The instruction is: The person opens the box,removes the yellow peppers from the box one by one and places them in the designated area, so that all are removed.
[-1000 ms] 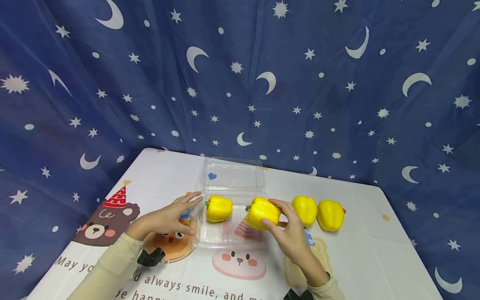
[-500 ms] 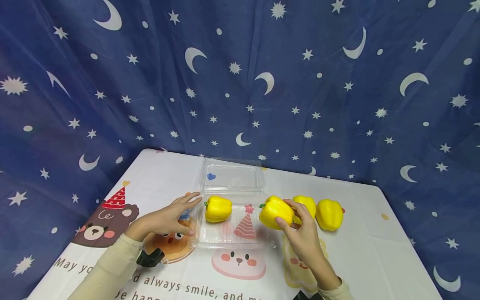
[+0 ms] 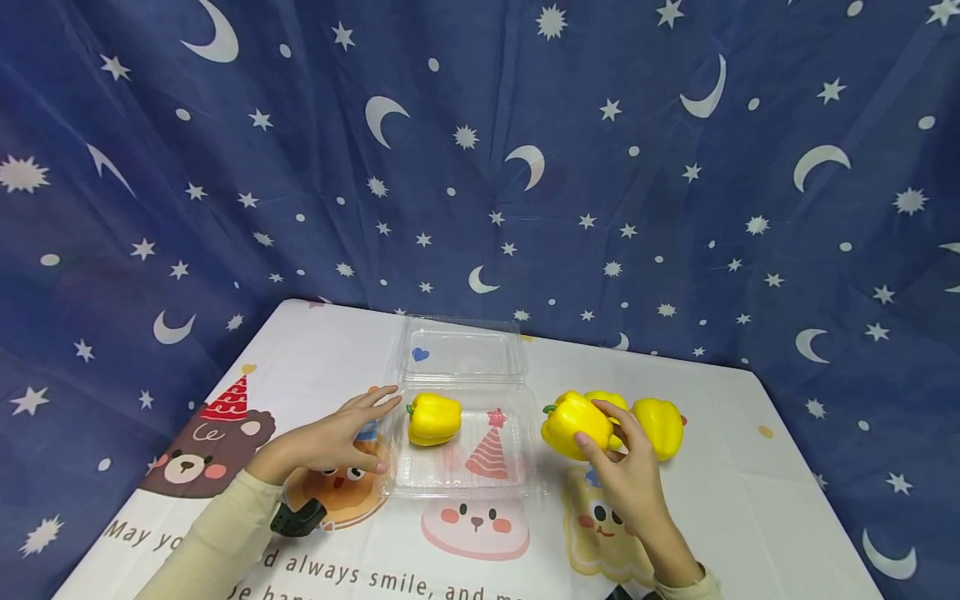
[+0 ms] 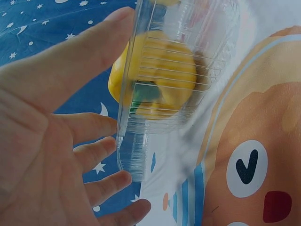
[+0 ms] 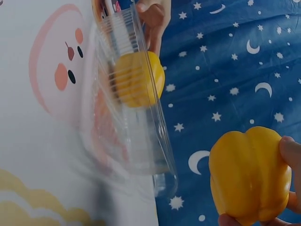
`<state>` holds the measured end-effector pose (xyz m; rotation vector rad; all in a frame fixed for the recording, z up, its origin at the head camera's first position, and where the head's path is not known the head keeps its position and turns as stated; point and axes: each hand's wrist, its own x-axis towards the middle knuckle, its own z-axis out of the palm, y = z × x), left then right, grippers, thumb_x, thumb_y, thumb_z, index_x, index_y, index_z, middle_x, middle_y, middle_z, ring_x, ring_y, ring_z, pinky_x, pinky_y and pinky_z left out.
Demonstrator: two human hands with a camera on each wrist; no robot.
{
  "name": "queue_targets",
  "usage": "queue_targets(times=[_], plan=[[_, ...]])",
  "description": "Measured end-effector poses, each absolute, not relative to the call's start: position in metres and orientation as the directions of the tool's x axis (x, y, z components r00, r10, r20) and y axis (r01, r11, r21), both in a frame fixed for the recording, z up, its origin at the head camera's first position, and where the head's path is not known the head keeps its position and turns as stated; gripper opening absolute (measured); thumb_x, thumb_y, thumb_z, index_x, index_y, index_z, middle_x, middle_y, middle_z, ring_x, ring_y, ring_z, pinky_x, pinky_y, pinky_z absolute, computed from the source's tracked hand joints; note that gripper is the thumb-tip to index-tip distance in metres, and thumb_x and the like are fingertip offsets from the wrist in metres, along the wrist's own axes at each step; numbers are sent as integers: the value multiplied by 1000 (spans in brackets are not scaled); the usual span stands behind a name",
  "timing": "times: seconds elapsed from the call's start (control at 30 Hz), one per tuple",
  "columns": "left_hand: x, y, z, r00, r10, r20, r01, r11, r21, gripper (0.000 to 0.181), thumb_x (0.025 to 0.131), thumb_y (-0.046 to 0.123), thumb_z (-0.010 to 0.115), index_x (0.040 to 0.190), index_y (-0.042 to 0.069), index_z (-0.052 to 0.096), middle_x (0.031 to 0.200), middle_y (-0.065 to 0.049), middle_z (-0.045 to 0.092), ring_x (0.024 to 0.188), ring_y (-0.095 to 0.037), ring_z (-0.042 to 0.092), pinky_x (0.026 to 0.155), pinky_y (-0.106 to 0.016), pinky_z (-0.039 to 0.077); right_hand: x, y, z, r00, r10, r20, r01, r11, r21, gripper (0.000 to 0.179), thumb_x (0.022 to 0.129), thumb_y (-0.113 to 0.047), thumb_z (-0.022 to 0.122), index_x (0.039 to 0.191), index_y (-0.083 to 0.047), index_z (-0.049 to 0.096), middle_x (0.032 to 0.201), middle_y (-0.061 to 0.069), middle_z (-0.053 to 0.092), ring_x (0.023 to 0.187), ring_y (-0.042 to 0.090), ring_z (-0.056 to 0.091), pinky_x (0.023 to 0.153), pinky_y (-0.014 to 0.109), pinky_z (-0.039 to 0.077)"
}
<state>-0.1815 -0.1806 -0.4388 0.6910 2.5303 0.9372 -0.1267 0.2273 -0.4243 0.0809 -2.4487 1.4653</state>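
Note:
My right hand (image 3: 630,471) grips a yellow bell pepper (image 3: 573,425), fingers behind and thumb in front, its green stem pointing left. The pepper is held just right of a clear plastic clamshell container (image 3: 450,475). In the right wrist view, this pepper (image 5: 251,174) is apart from the container's wall. Another yellow bell pepper (image 3: 435,419) lies in the left part of the container. My left hand (image 3: 330,442) is spread at the container's left side. Its thumb touches the rim in the left wrist view, with the other fingers extended near the edge.
Two more yellow bell peppers stand on the table to the right: one (image 3: 606,397) mostly hidden behind the held pepper, the other (image 3: 662,429) beyond it. The container's lid (image 3: 468,354) lies folded back. A blue curtain (image 3: 480,167) hangs behind the white printed tablecloth (image 3: 750,500).
My right hand has carried its bell pepper rightward, from above the container's right part to beside it. The left hand stays at the container's left edge.

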Motion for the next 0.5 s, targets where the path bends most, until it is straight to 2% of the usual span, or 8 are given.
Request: queue_targets(times=[0.3,0.5], plan=[[-182,-182,-439,-816,562,-138,333,651,682,98,82,32,84,159,5,30,170,-18,12,154,-53,4,115,-79,15,-126,239,-426,-945,143,296,-198,471,-860,49,90,-6,75,136,-1,57,133,14,56,104,-7,57,68,15,59],[-182,-181,-440,-815,563,-138,331,648,686,98,82,32,84,159,6,30,170,-18,12,154,-53,5,115,-79,15,-125,245,-425,-944,176,281,-171,467,-868,50,92,-7,73,138,1,55,135,17,55,106,-13,54,72,10,57]])
